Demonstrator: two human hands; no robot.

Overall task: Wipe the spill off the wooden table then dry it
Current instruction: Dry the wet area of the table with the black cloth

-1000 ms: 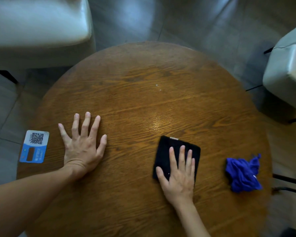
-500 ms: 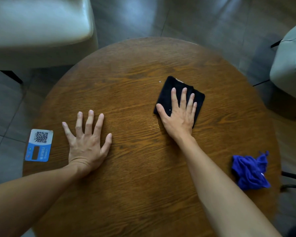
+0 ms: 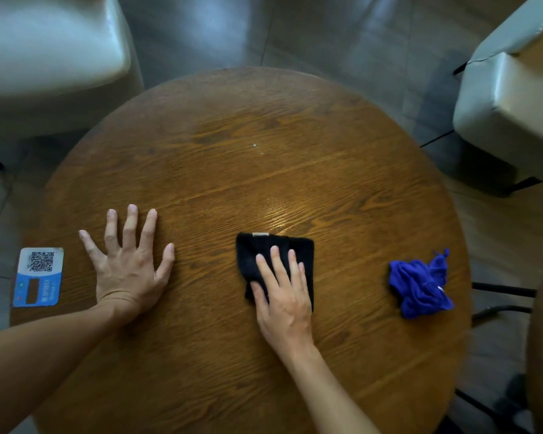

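Pressing black cloth (image 3: pixel 261 258) flat, right hand (image 3: pixel 284 303) mid-table (image 3: pixel 264 120), edges well apart.

Near rim of the round wooden surface (image 3: pixel 264 126) cut off by the bottom edge. Both forearms run out of view, left at the lower left edge, right at the bottom. Near part of the black cloth (image 3: pixel 257 258) hidden under the right hand (image 3: pixel 284 303). Small print on the QR card (image 3: pixel 38 277) unreadable. Two tiny white specks (image 3: pixel 255 145): too small to identify. Pale chairs (image 3: pixel 44 57) cropped at left, top and right edges. Folds of the blue cloth (image 3: pixel 419 285) conceal its underside.
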